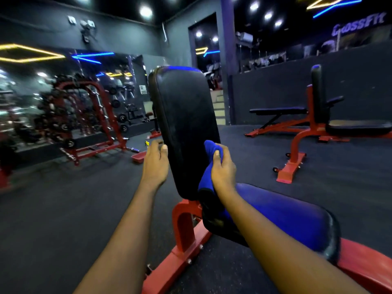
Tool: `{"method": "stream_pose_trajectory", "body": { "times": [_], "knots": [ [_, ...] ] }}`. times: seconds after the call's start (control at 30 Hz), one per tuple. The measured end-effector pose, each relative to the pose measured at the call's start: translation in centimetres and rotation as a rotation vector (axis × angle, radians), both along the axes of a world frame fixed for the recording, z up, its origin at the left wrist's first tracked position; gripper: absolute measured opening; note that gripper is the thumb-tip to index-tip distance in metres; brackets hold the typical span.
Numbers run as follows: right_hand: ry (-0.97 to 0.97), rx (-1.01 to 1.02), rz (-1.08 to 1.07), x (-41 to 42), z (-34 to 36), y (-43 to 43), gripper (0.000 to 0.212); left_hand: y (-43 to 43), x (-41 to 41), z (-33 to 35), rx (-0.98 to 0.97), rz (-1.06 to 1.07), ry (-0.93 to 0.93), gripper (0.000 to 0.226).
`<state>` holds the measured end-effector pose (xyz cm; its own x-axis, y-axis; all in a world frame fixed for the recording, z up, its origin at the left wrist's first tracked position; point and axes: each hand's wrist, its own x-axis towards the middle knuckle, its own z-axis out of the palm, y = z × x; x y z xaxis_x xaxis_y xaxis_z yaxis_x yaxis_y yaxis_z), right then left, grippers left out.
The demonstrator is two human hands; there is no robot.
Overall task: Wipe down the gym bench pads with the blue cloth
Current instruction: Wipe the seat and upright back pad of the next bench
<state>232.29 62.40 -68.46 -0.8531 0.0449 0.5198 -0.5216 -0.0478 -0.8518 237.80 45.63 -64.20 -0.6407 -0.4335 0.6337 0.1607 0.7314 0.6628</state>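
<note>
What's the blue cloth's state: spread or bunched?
Bunched. The right hand grips the blue cloth as a wad against the upright back pad, a loose end hanging below.

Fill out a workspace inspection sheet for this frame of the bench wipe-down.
Surface: dark floor; the red bench frame stands on it.
Job's things: upright back pad, seat pad below it; blue cloth at the back pad's right edge.
Clutter: nothing seen.
Hands: left hand grips the back pad's left edge; right hand holds the blue cloth.
Cables: nothing seen.
Surroundings: other benches to the right, weight rack to the left.
</note>
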Motion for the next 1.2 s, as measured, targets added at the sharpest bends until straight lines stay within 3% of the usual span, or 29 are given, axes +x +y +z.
{"method": "stream_pose_trajectory", "body": {
  "times": [0.23,0.33,0.4,0.73,0.8,0.93,1.03,1.13,1.2],
  "knots": [
    [0.339,-0.063,0.026,-1.1,3.4,-6.3,0.043,-1.2,-1.5,5.5,-0.066,-0.167,0.144,0.048],
    [0.528,0.250,0.011,-2.3,3.3,-9.2,0.055,-1.7,-3.1,5.6,-0.062,-0.171,0.199,0.050],
    [0.535,0.339,-0.034,-4.0,3.5,-10.1,0.056,-2.1,-4.3,4.7,-0.019,-0.180,0.228,0.051],
    [0.606,0.244,-0.016,-7.0,3.5,-10.2,0.046,-2.3,-7.4,1.1,-0.040,-0.091,0.329,0.051],
    [0.534,0.163,-0.006,-8.8,3.7,-9.7,0.045,-1.8,-7.4,0.7,-0.030,-0.073,0.335,0.050],
    [0.214,0.041,-0.108,-16.0,4.8,-8.1,0.051,-0.9,-7.3,0.9,-0.006,-0.112,0.295,0.051],
    [0.135,-0.027,-0.114,-17.0,5.3,-8.2,0.054,0.1,-7.0,1.4,0.034,-0.166,0.267,0.052],
    [0.275,-0.090,-0.146,-11.9,3.1,-9.9,0.048,0.0,-6.7,1.6,0.063,-0.185,0.276,0.051],
    [0.456,0.035,-0.101,-8.0,0.1,-10.5,0.046,-0.6,-6.8,1.9,0.014,-0.196,0.278,0.050]
  ]
}}
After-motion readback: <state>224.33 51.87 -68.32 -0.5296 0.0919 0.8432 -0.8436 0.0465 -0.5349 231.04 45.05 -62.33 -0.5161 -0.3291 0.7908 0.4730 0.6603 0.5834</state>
